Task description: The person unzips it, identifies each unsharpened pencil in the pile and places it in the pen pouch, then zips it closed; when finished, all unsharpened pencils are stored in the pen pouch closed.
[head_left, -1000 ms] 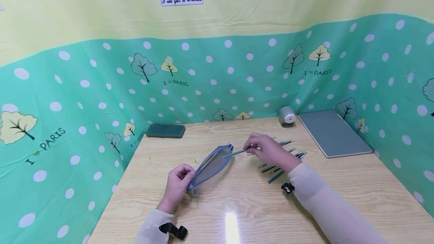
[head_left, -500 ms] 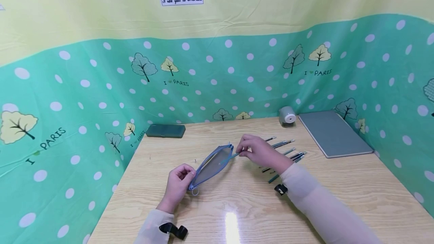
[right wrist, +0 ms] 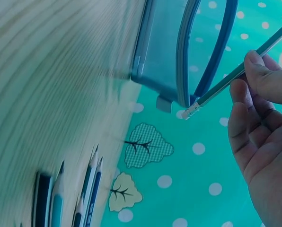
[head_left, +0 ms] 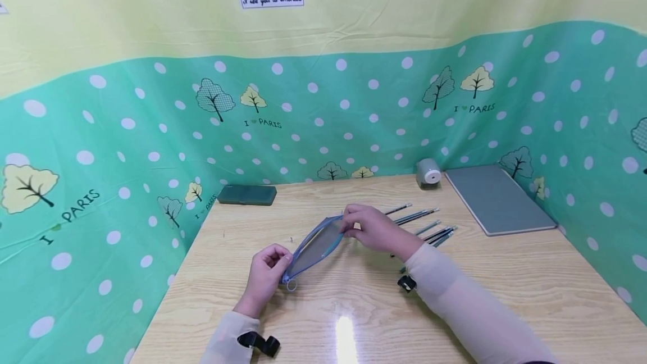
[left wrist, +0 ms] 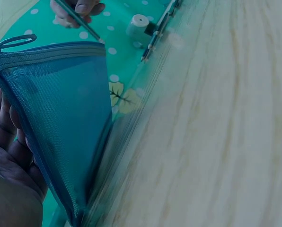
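My left hand [head_left: 266, 275] pinches the near corner of a blue mesh zip pouch [head_left: 310, 250], whose zipped mouth gapes open. A ring pull hangs by that corner, and a thin yellowish strip shows inside the mouth. At the pouch's far end, my right hand [head_left: 373, 230] pinches a green pencil [right wrist: 224, 88] between thumb and fingers. The pencil slants across the mouth in the head view, its eraser end close to the zip in the right wrist view. Several loose pencils [head_left: 441, 236] lie on the table to the right, partly behind the right arm.
A dark green case [head_left: 246, 195] lies at the back left. At the back right stand a grey and white pencil sharpener [head_left: 428, 175] and a flat grey board or folder [head_left: 497, 198]. Patterned green cloth [head_left: 374, 122] hangs around the wooden table [head_left: 303, 330].
My right hand has moved left with the pencil, from beside the pencil pile to the pouch's far end. The left hand and the pouch have stayed in place.
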`<state>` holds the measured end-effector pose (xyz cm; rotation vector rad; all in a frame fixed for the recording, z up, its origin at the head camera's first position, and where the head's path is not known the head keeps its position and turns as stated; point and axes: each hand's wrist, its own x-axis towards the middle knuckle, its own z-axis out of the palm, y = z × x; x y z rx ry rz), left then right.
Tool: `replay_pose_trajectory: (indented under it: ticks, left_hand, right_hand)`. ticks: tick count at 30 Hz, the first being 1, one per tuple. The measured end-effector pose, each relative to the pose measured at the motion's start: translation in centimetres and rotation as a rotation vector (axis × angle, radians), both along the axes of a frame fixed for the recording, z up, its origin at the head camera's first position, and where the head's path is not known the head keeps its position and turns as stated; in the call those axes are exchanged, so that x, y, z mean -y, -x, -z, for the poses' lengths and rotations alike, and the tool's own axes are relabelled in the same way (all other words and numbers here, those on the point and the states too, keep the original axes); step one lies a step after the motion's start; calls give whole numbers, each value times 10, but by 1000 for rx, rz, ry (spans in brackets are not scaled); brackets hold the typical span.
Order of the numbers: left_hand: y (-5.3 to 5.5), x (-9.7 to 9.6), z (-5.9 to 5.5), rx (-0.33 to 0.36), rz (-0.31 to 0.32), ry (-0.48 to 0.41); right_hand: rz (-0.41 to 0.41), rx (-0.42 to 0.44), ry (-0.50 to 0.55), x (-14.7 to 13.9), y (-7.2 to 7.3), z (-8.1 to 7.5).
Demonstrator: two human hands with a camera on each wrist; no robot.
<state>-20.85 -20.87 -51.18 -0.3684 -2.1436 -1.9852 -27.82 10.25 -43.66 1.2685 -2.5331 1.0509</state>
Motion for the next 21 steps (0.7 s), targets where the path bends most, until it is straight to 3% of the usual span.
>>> replay_pose_trajectory:
  ticks: [21]
  left_hand:
    - [2, 0, 2, -1, -6, 13]
  right_hand:
    - [-47, -13, -17, 25, -4, 0]
